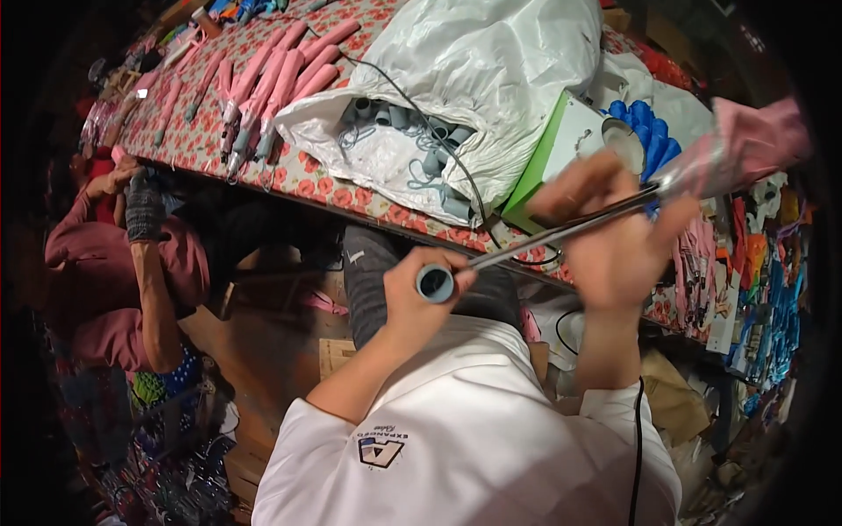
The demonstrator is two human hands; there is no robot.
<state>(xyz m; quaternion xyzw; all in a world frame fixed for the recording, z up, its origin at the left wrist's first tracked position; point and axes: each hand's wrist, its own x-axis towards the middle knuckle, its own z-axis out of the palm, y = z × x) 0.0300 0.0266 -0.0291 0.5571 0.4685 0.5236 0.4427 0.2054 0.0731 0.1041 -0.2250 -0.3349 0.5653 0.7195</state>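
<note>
- Across the top of the view, a table [197, 140] is covered with a cloth of red flowers on a pale ground.
- On it, a crumpled white plastic sack [487, 57] gapes toward the person, showing grey handles [399, 117] with thin cord loops.
- Left of the sack, rolled pink umbrellas [281, 74] lie side by side.
- In front of the person, above the lap, one more umbrella [566, 228] slants up to the right, reaching over the table's near edge.
- Its pink canopy [761, 138], at the upper end, looks loosely bunched and creased, and is blurred.
- Its slim metal shaft [517, 246] is bare, straight and shiny.
- The right hand [614, 250] is blurred, fingers spread apart, beside the shaft; whether they touch, I cannot tell.
- The left hand [410, 302] is clamped around the grey handle [434, 282], whose round, hollow end faces the camera.
</note>
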